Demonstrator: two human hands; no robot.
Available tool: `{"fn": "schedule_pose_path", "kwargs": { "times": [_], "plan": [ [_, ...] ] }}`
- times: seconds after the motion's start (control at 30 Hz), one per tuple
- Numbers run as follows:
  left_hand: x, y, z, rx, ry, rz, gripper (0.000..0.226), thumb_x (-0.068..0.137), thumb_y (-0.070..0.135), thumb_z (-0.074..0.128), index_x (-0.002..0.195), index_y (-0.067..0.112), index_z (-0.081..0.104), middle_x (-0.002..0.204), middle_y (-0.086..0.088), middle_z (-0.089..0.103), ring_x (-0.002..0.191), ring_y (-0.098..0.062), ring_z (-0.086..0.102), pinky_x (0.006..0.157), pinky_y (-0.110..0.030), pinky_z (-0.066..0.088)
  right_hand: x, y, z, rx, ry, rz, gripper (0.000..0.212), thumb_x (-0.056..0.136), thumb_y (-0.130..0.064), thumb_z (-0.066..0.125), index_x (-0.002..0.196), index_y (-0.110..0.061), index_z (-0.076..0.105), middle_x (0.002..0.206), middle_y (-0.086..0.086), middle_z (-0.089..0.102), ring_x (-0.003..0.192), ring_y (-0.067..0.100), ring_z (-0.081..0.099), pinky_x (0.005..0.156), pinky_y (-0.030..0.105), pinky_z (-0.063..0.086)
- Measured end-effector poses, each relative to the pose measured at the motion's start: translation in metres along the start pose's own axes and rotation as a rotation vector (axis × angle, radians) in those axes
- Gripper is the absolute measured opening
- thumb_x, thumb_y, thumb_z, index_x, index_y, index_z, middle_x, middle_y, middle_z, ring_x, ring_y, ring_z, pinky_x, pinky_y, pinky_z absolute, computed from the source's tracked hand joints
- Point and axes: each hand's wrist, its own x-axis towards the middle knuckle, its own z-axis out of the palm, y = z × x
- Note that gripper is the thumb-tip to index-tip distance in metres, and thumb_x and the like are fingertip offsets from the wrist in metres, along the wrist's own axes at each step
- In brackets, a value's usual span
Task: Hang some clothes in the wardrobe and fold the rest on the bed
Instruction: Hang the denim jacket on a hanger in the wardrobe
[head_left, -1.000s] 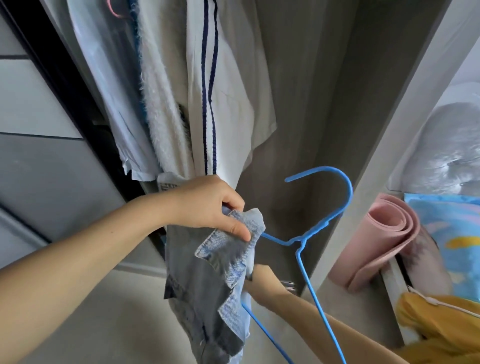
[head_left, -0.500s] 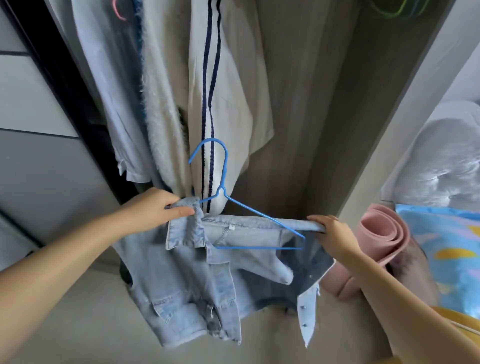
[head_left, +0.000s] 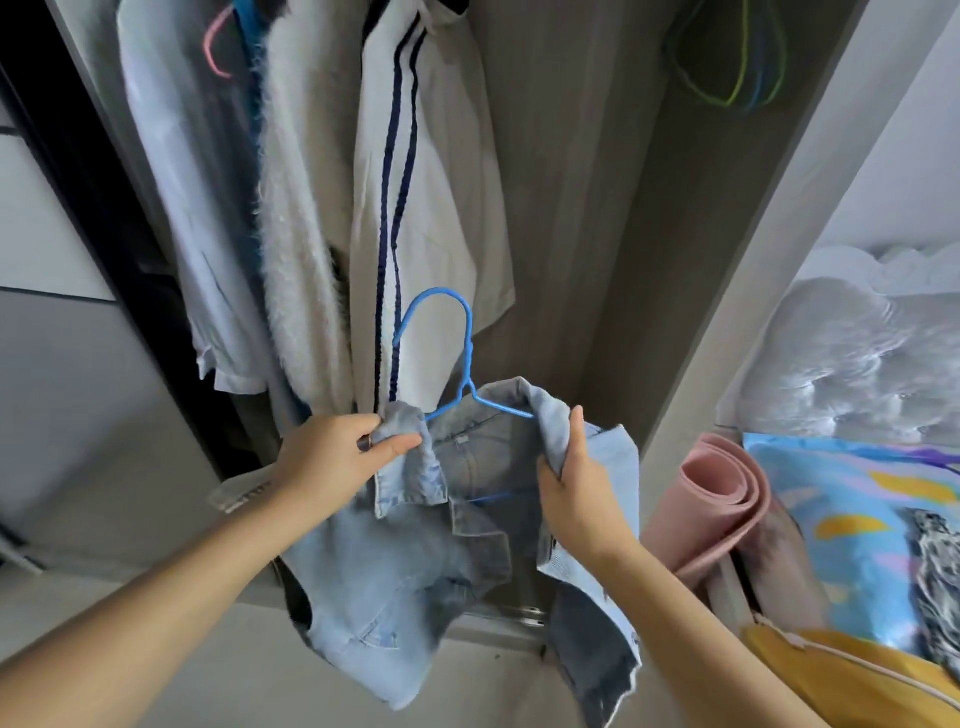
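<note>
- Two hands hold one denim jacket (head_left: 415, 561) in front of the open wardrobe (head_left: 587, 234), and the next move, as I judge it, turns on how the hook stands relative to them.
- Furthest left inside hang a pale shirt (head_left: 171, 208), a fuzzy white garment (head_left: 301, 234) and a white top with navy stripes (head_left: 436, 208); the jacket is held just below and in front of their hems.
- At the jacket's left collar edge, the left hand (head_left: 332, 457) pinches the denim between thumb and curled fingers.
- Between the hands, the blue hanger (head_left: 457, 364) sits inside the jacket; its shoulders run left to right, hand to hand, and its hook rises upright above the collar, nearer the left hand.
- On the other side, the right hand (head_left: 576, 483) grips the right collar and front panel, fingers wrapped over the fabric.
- Upper right in the wardrobe hang spare coloured hangers (head_left: 727, 67); the rail itself is out of view, so the hook must likely travel straight up.
- Far right, outside the wardrobe, lie a rolled pink mat (head_left: 711, 493) and patterned bedding (head_left: 852, 545).
</note>
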Motion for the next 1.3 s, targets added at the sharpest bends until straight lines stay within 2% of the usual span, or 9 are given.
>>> {"fn": "schedule_pose_path", "kwargs": {
  "times": [0.13, 0.3, 0.5, 0.6, 0.7, 0.8, 0.93, 1.17, 1.3],
  "plan": [
    [0.003, -0.002, -0.012, 0.054, 0.139, 0.062, 0.065, 0.077, 0.058, 0.064, 0.053, 0.021, 0.016, 0.039, 0.001, 0.017, 0.038, -0.020, 0.028, 0.041, -0.022, 0.018, 0.002, -0.019, -0.019, 0.197, 0.196, -0.065, 0.063, 0.100, -0.009, 0.044, 0.153, -0.014, 0.011, 0.075, -0.010, 0.055, 0.060, -0.013, 0.055, 0.060, 0.005, 0.038],
    [0.018, -0.020, -0.036, 0.071, 0.302, 0.050, 0.064, 0.077, 0.064, 0.057, 0.054, 0.020, 0.018, 0.040, 0.003, 0.016, 0.038, -0.033, 0.041, 0.042, -0.028, 0.029, -0.017, -0.002, -0.003, -0.275, -0.139, -0.037, 0.072, 0.094, -0.011, 0.043, 0.154, -0.021, 0.005, 0.083, 0.012, 0.065, 0.073, 0.028, 0.060, 0.068, 0.038, 0.046],
    [0.018, -0.027, -0.048, 0.055, 0.336, 0.050, 0.062, 0.077, 0.067, 0.046, 0.053, 0.015, 0.020, 0.040, -0.004, 0.023, 0.037, -0.034, 0.039, 0.041, -0.028, 0.030, -0.006, -0.011, -0.044, -0.094, 0.080, 0.006, 0.048, 0.088, -0.002, 0.047, 0.133, -0.017, 0.051, 0.105, 0.005, 0.063, 0.106, 0.028, 0.061, 0.068, 0.012, 0.032],
    [0.018, -0.009, -0.037, 0.009, 0.331, 0.071, 0.066, 0.077, 0.068, 0.046, 0.052, 0.012, 0.022, 0.039, 0.000, 0.021, 0.038, -0.025, 0.029, 0.040, -0.026, 0.026, -0.024, -0.041, -0.013, 0.020, -0.092, -0.120, 0.058, 0.093, -0.005, 0.043, 0.147, -0.020, 0.029, 0.116, -0.004, 0.061, 0.103, 0.007, 0.056, 0.080, 0.008, 0.042],
    [0.014, -0.001, -0.036, -0.037, 0.309, 0.107, 0.060, 0.077, 0.067, 0.048, 0.053, 0.019, 0.021, 0.040, 0.003, 0.017, 0.039, -0.019, 0.025, 0.039, -0.027, 0.028, -0.030, -0.050, -0.006, -0.129, -0.139, -0.133, 0.071, 0.099, -0.020, 0.041, 0.154, -0.016, -0.004, 0.106, 0.014, 0.068, 0.094, 0.029, 0.063, 0.084, 0.039, 0.050],
    [0.011, -0.012, -0.042, -0.111, 0.305, 0.109, 0.059, 0.075, 0.067, 0.051, 0.053, 0.022, 0.018, 0.040, -0.002, 0.022, 0.042, -0.014, 0.020, 0.041, -0.027, 0.023, -0.039, -0.063, -0.035, -0.320, -0.334, -0.249, 0.080, 0.091, -0.060, 0.041, 0.153, -0.024, 0.007, 0.108, 0.002, 0.068, 0.090, 0.017, 0.062, 0.087, 0.033, 0.048],
    [0.015, -0.025, -0.052, -0.264, 0.308, 0.150, 0.064, 0.075, 0.068, 0.054, 0.050, 0.012, 0.034, 0.050, 0.006, 0.041, 0.047, -0.011, 0.029, 0.044, -0.024, 0.021, -0.007, -0.064, -0.093, -0.411, 0.075, -0.530, 0.066, 0.083, -0.061, 0.050, 0.139, -0.026, 0.047, 0.126, -0.005, 0.057, 0.106, 0.013, 0.053, 0.095, 0.026, 0.041],
    [0.054, -0.039, -0.067, -0.065, 0.439, 0.332, 0.065, 0.086, 0.072, 0.041, 0.053, 0.015, 0.038, 0.045, 0.008, 0.027, 0.047, -0.009, 0.032, 0.042, -0.018, 0.017, 0.019, -0.068, -0.111, -0.344, 0.098, -0.612, 0.034, 0.094, -0.038, 0.041, 0.094, -0.014, 0.065, 0.076, -0.006, 0.065, 0.067, 0.018, 0.057, 0.063, 0.030, 0.045],
    [0.073, -0.070, -0.070, 0.061, 0.497, 0.350, 0.061, 0.092, 0.057, 0.040, 0.068, 0.004, 0.059, 0.069, -0.010, 0.057, 0.070, -0.028, 0.057, 0.053, -0.033, 0.035, 0.015, -0.068, -0.131, -0.283, 0.176, -0.588, 0.021, 0.094, -0.030, 0.046, 0.089, -0.021, 0.065, 0.073, -0.011, 0.065, 0.069, 0.007, 0.057, 0.064, 0.009, 0.041]
  ]
}}
